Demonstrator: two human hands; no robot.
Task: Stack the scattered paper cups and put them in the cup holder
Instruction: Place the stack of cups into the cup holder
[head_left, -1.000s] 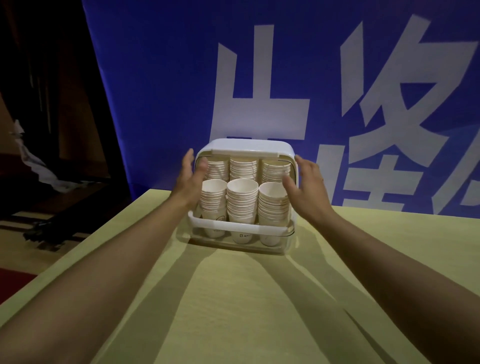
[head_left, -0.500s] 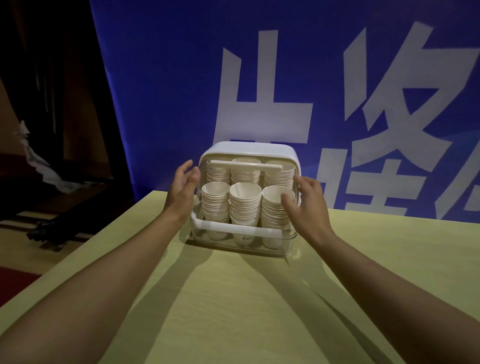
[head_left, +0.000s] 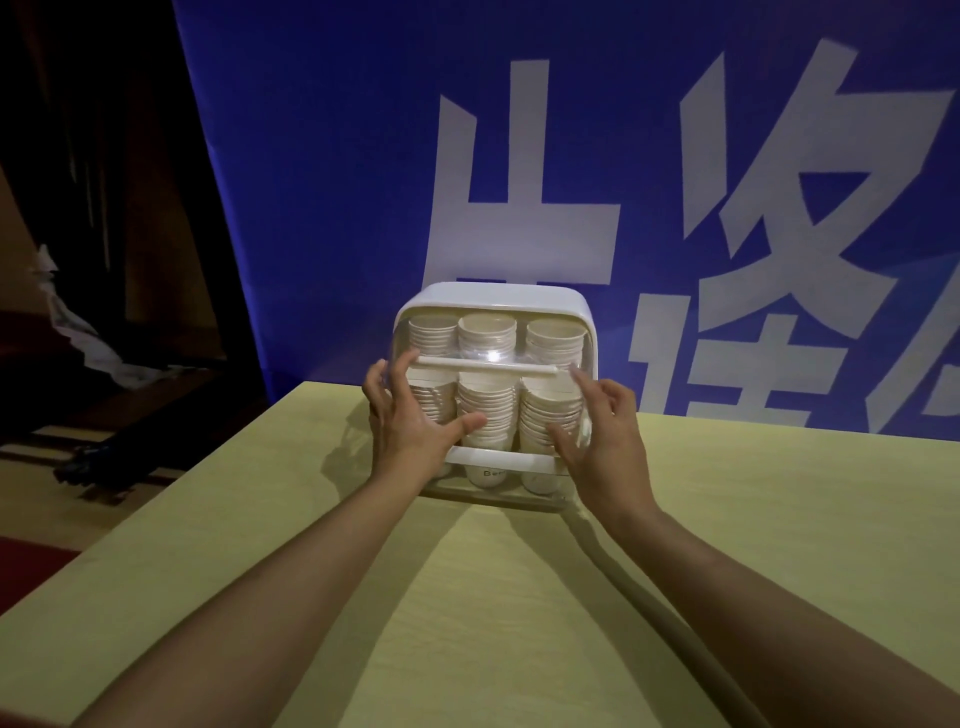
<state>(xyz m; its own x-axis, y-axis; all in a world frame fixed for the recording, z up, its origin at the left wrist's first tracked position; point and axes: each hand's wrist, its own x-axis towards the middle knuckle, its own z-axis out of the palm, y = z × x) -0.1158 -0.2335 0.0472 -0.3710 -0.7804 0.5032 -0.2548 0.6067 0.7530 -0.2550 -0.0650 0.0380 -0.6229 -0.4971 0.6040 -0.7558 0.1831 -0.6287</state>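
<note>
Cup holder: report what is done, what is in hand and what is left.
Done: the paper cups stand stacked in rows inside the cup holder, and none lie loose on the table. In hand: the clear cover sits partway down the front, with the left hand and right hand spread on it. Left: bring the cover fully down.

Standing upright near the far edge of the counter (head_left: 519, 597): a white cup holder (head_left: 493, 299) with a clear front cover partly lowered. Sitting inside in rows, nested in stacks: white paper cups (head_left: 487, 332).
</note>
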